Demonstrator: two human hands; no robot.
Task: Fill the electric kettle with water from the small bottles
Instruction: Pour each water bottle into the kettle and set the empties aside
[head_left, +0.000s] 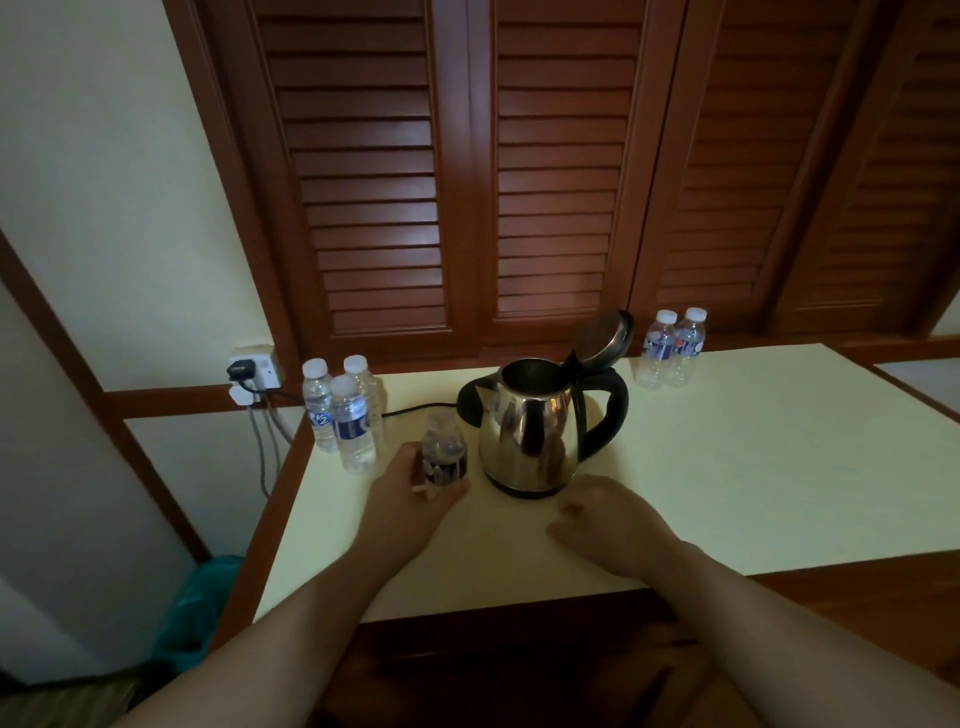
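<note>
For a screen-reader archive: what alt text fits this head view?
A person's left hand grips a small bottle beside an open-lidded steel kettle on a pale table; the right hand rests on the table. Three capped bottles stand left, two behind right.

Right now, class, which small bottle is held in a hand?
The bottle beside the kettle, gripped by the left hand; the other five stand untouched.

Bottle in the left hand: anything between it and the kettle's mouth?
Nothing visible. The left hand holds the bottle upright on the table, just left of the kettle. The lid is flipped back, so the mouth is open.
</note>
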